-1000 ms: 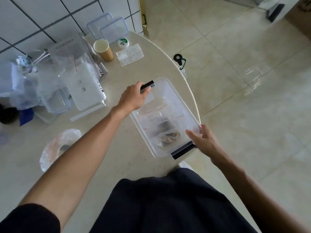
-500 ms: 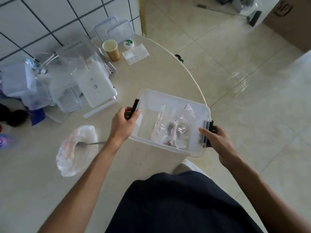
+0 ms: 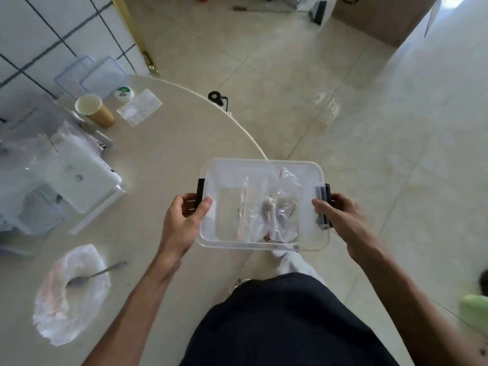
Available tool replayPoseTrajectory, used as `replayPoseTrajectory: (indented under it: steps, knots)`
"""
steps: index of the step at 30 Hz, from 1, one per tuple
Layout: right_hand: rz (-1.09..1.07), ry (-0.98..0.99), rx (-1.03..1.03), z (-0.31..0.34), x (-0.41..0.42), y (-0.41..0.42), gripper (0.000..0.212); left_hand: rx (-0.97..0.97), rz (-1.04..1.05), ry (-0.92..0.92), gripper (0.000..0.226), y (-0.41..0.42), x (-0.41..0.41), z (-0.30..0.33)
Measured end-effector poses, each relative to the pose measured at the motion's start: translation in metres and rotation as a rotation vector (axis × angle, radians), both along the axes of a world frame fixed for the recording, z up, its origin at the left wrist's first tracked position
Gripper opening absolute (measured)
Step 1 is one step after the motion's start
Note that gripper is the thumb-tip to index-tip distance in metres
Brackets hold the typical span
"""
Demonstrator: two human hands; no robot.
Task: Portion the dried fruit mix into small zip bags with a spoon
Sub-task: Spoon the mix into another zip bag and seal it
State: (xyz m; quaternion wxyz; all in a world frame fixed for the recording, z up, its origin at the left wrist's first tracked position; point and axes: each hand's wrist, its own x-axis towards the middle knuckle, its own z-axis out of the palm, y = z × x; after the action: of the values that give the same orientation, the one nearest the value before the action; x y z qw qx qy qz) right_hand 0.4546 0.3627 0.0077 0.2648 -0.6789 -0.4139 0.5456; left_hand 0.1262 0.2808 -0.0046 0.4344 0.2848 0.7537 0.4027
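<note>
The tub [image 3: 264, 165] I grip is clear, smooth plastic, slightly glossy, with matt black plastic clips at both ends; inside it the small zip bags [image 3: 266, 204] are thin, crinkled, shiny film; left of the tub, the spoon [image 3: 95, 273] looks like dull grey metal, lying in a filmy, wrinkled plastic bag [image 3: 66, 299]; beyond the tub, the cup [image 3: 93, 109] seems matt brown paper; the table [image 3: 163, 143] under it is smooth, pale and faintly glossy.
</note>
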Motion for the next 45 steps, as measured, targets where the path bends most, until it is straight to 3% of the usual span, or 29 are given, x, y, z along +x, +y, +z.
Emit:
replayPoseTrajectory:
  steps: [9, 18, 23, 24, 28, 37, 45]
  knots:
    - [-0.235, 0.054, 0.07, -0.009, 0.157, 0.07, 0.018, 0.02, -0.187, -0.035, 0.027, 0.149, 0.153, -0.001]
    - [-0.474, 0.031, 0.078, -0.001, 0.316, 0.122, 0.037, -0.014, -0.492, -0.061, 0.033, 0.289, 0.323, 0.003]
    - [-0.653, 0.043, 0.07, -0.004, 0.359, 0.121, 0.012, -0.022, -0.682, -0.057, 0.039, 0.353, 0.391, 0.01]
    - [-0.774, 0.044, 0.07, -0.007, 0.382, 0.128, 0.009, -0.029, -0.783, -0.059, 0.035, 0.389, 0.429, 0.007]
    - [-0.91, 0.04, 0.078, -0.012, 0.397, 0.134, 0.009, -0.02, -0.89, -0.07, 0.029, 0.431, 0.473, 0.006]
    - [-1.439, -0.032, 0.045, -0.007, 0.43, 0.153, 0.017, -0.084, -1.438, -0.08, 0.028, 0.556, 0.644, 0.004]
    - [-1.85, -0.027, 0.02, -0.004, 0.451, 0.119, 0.019, -0.101, -1.832, -0.076, 0.027, 0.542, 0.798, 0.001]
